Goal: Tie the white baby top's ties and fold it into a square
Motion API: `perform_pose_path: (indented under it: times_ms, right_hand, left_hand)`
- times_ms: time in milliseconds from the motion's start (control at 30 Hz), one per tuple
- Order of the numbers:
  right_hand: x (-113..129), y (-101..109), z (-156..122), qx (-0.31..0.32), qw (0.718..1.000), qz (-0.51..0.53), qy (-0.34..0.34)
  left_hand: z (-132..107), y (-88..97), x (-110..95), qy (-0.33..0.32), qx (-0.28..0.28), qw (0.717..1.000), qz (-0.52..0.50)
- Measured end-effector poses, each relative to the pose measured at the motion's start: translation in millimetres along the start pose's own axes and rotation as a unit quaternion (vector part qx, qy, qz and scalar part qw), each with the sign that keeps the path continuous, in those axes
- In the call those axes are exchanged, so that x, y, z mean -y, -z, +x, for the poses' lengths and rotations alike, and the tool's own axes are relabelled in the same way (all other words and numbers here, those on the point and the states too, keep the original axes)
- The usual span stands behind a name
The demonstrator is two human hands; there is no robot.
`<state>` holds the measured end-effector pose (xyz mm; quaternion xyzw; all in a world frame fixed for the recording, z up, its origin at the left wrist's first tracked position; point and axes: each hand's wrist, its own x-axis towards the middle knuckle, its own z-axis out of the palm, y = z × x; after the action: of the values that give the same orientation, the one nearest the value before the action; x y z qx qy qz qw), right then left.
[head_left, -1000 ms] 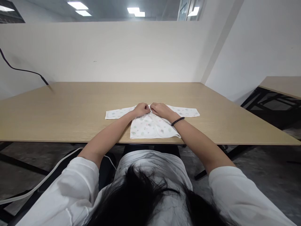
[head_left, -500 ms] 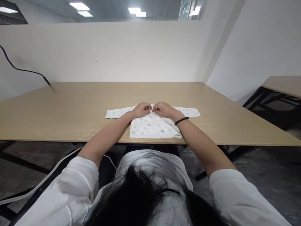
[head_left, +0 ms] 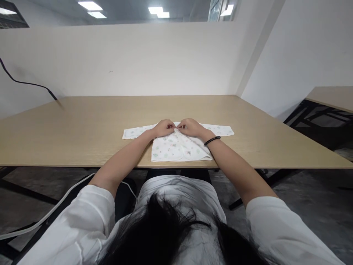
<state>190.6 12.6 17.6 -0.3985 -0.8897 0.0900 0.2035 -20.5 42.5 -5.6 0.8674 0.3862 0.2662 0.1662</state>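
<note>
A small white long-sleeved shirt point(head_left: 168, 149) with a print of little coloured figures lies flat near the table's front edge, its sleeves spread to both sides. At the upper middle of its front opening, my left hand point(head_left: 164, 128) pinches the fabric between thumb and fingers. My right hand point(head_left: 190, 127), on the arm with a black bead bracelet point(head_left: 212, 140), pinches the other edge close beside it. The fingertips of both hands nearly meet. Whatever fastener may be between them is too small to make out. On the right, the front panel is slightly lifted and creased.
The wooden table point(head_left: 91, 117) stretches to a white wall point(head_left: 154, 60) at the back. A black cable point(head_left: 30, 83) comes down at the left end. A second table point(head_left: 331, 96) stands at the far right. A white cord point(head_left: 52, 209) hangs by my left side.
Both hands have stayed at the shirt's front opening, and their fingertips have come slightly closer together. The view has shifted a little.
</note>
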Motion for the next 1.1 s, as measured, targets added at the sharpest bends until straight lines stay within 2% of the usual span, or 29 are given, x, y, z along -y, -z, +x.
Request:
perform_pose_path:
  times_ms: [67, 133, 300, 433, 600, 867, 1100]
  right_hand:
    - [2.6, -2.4, -0.1, -0.006, 0.997, 0.078, -0.009]
    - [6.1, -4.9, -1.1, 0.015, 0.991, 0.128, -0.02]
    - [12.7, -7.1, -3.4, 0.09, 0.989, 0.11, -0.032]
    - [9.2, -6.2, -1.4, 0.09, 0.991, 0.097, -0.027]
    - [0.5, -8.3, 1.7, 0.081, 0.99, 0.1, -0.066]
    - [-1.1, 2.8, -3.0, 0.107, 0.969, 0.202, -0.098]
    - [-3.3, 6.3, -4.4, 0.115, 0.962, 0.226, -0.098]
  left_hand:
    - [-0.1, 0.8, -0.1, -0.012, 0.004, 1.0, 0.01]
    - [-0.3, 1.3, 0.0, -0.022, 0.005, 1.0, 0.008]
    - [-2.6, 3.4, -2.3, -0.036, 0.011, 0.999, -0.031]
    - [-5.7, 5.6, -7.8, -0.041, 0.018, 0.997, -0.06]
    - [-9.2, 6.1, -13.9, -0.011, 0.069, 0.994, -0.088]
    - [-12.8, 6.5, -23.8, 0.002, 0.083, 0.989, -0.121]
    - [-13.9, 7.9, -29.1, 0.023, 0.124, 0.978, -0.167]
